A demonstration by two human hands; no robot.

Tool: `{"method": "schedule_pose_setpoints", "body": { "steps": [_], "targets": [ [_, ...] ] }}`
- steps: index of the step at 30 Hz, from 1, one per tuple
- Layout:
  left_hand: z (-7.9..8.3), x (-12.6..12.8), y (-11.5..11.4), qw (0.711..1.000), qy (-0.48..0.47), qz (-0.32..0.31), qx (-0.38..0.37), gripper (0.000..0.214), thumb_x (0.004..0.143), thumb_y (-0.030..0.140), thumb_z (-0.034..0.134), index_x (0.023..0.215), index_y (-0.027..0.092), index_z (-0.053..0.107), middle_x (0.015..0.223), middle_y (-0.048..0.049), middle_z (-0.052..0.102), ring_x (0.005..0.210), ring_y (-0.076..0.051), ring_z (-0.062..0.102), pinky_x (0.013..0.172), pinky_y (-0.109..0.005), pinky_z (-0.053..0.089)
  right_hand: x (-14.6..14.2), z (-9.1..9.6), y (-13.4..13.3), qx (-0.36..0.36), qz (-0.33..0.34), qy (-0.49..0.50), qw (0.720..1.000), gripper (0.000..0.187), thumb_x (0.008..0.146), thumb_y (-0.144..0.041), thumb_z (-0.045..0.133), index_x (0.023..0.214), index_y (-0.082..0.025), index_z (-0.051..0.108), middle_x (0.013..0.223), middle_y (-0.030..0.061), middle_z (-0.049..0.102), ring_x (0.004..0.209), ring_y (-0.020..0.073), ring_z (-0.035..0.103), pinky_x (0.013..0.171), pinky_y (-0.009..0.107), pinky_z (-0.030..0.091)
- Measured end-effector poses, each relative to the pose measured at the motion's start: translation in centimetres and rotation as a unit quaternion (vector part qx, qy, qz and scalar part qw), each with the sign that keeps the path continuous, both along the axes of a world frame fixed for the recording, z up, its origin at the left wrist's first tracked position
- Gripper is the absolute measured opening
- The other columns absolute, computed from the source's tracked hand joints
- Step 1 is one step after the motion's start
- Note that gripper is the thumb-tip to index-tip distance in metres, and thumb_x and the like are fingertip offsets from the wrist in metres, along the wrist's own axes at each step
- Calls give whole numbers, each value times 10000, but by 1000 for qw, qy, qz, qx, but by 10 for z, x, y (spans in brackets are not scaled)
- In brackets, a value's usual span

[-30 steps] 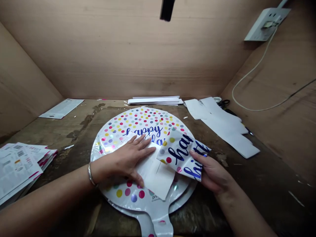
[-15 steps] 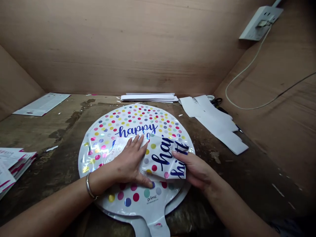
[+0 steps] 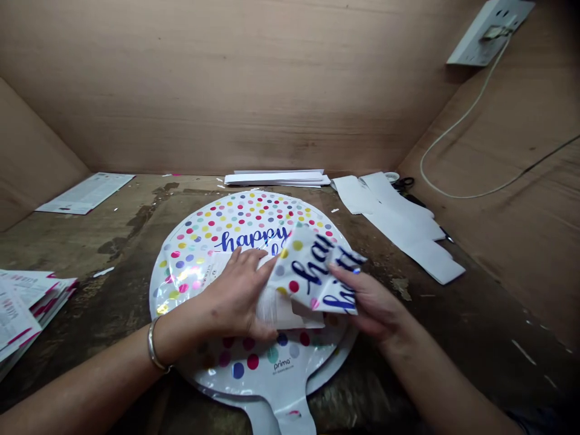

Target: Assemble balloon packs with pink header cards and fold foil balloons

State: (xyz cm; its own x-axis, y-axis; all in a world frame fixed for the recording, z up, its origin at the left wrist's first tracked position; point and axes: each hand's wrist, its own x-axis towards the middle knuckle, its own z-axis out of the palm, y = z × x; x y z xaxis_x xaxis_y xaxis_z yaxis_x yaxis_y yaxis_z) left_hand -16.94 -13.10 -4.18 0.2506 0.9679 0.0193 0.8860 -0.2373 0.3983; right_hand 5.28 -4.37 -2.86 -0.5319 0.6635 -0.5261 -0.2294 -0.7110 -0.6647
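A folded foil balloon, white with coloured dots and blue lettering, is pinched in my right hand and raised at a tilt. Beneath it a white printed card shows in part. My left hand rests over this card, thumb and fingers apart, its fingertips close to the folded balloon's left edge. Both lie over a stack of flat round balloons, dotted and lettered "happy", whose tails point toward me. My left hand and the card hide the middle of the top balloon.
Printed cards lie piled at the left, with another card farther back. White paper strips stand along the back wall. White paper sheets and black scissors lie at the right. A corded power socket is on the wall.
My right hand has lifted the folded balloon and tilted it up, uncovering more of the printed card below. My left hand stays over the card. The view has shifted slightly.
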Motion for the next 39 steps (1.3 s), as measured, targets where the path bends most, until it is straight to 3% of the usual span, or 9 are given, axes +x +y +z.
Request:
{"method": "schedule_pose_setpoints", "body": {
  "steps": [3, 7, 14, 25, 28, 31, 33, 35, 39],
  "targets": [
    [1, -2, -1, 999, 12, 26, -18, 1192, 477, 673, 711, 1450, 255, 164, 1363, -166, 331, 1253, -420, 286, 1035, -616, 201, 28, 8, 13, 46, -38, -82, 995, 328, 819, -103, 590, 1145, -141, 576, 1004, 112, 703, 893, 269, 675, 854, 459, 540],
    [-2, -5, -1, 999, 13, 39, -28, 1214, 463, 660, 728, 1453, 261, 151, 1376, -166, 308, 1265, -429, 251, 1026, -610, 214, 45, 5, 16, 58, 24, -133, 989, 317, 773, -105, 654, 1085, -135, 604, 994, 123, 704, 885, 273, 677, 803, 432, 566],
    [0, -4, -1, 999, 27, 26, -12, 1224, 457, 678, 722, 1456, 269, 145, 1388, -176, 285, 1259, -450, 254, 1021, -634, 189, 33, -3, 16, 78, 117, -178, 974, 280, 730, -149, 703, 1000, -126, 633, 908, 121, 719, 850, 275, 684, 770, 435, 567],
    [1, -11, 1, 998, 62, 19, -14, 1219, 442, 691, 715, 1448, 250, 188, 1393, -197, 289, 1277, -443, 254, 1040, -633, 143, 33, -5, 33, 186, 241, -255, 918, 266, 710, -300, 735, 916, -147, 665, 875, 75, 725, 841, 250, 676, 727, 350, 561],
    [1, -7, 2, 999, 51, 5, -15, 1216, 432, 691, 719, 1445, 263, 199, 1395, -183, 297, 1277, -445, 258, 1048, -635, 119, 23, -5, 30, 193, 253, -279, 906, 265, 700, -306, 745, 898, -154, 657, 879, 73, 722, 819, 252, 675, 699, 340, 560],
    [-1, -4, 2, 999, 36, 8, -14, 1212, 431, 677, 729, 1443, 259, 208, 1390, -178, 307, 1278, -447, 252, 1050, -629, 128, 13, -5, 26, 211, 249, -242, 914, 333, 689, -337, 758, 932, -153, 625, 892, 73, 710, 841, 240, 667, 716, 329, 554],
    [-3, -5, 1, 999, 26, 16, -17, 1215, 434, 669, 734, 1445, 259, 200, 1392, -174, 304, 1278, -446, 248, 1047, -622, 157, 13, -5, 26, 256, 219, -241, 910, 363, 681, -370, 765, 927, -163, 596, 813, 41, 697, 766, 199, 665, 640, 279, 550],
    [-3, -8, -1, 999, 22, 20, -25, 1212, 442, 667, 733, 1448, 265, 188, 1397, -168, 297, 1280, -441, 246, 1043, -618, 174, 17, -5, 29, 286, 204, -290, 890, 332, 675, -410, 757, 806, -171, 569, 625, -15, 639, 558, 140, 616, 477, 214, 495],
    [-2, -9, -2, 998, 32, 24, -42, 1208, 452, 676, 721, 1449, 261, 181, 1403, -178, 274, 1280, -441, 241, 1040, -622, 170, 16, -6, 27, 264, 276, -338, 860, 336, 755, -388, 649, 558, -183, 470, 421, -51, 524, 307, 62, 408, 305, 166, 313]
  ]
}}
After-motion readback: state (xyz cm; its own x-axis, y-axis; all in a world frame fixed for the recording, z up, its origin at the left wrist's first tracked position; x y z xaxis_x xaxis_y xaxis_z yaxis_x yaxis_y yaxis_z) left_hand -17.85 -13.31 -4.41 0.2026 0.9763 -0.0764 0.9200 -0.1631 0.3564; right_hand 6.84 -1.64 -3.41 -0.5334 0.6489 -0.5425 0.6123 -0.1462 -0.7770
